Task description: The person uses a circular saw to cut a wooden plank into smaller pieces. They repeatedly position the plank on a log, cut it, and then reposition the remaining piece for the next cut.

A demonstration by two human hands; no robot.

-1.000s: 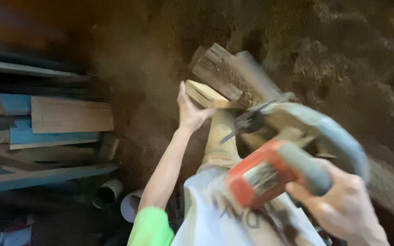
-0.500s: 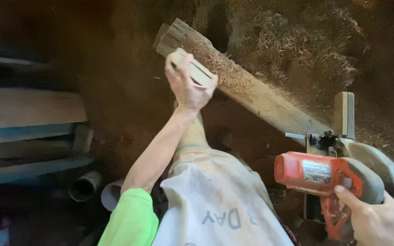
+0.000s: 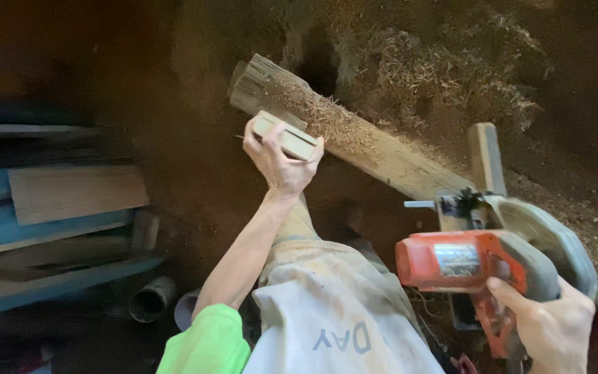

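Note:
My left hand [image 3: 282, 163] grips a small pale wood offcut [image 3: 286, 136] and holds it up just in front of a long rough timber beam [image 3: 375, 149] dusted with sawdust. My right hand [image 3: 551, 329] holds the handle of a red circular saw [image 3: 475, 260] with a grey blade guard [image 3: 548, 239], low at the right. The saw rests near the beam's lower end, beside a short upright wood piece [image 3: 486, 158]. My leg in dusty light trousers [image 3: 327, 312] fills the bottom centre.
Sawdust piles [image 3: 444, 66] cover the dirt ground behind the beam. A stack of boards, blue and bare wood [image 3: 70, 201], lies at the left. Two pipe ends [image 3: 152, 299] sit on the ground near my leg.
My left hand has lifted the offcut off the beam's end. The saw has swung down and right, away from the beam's end.

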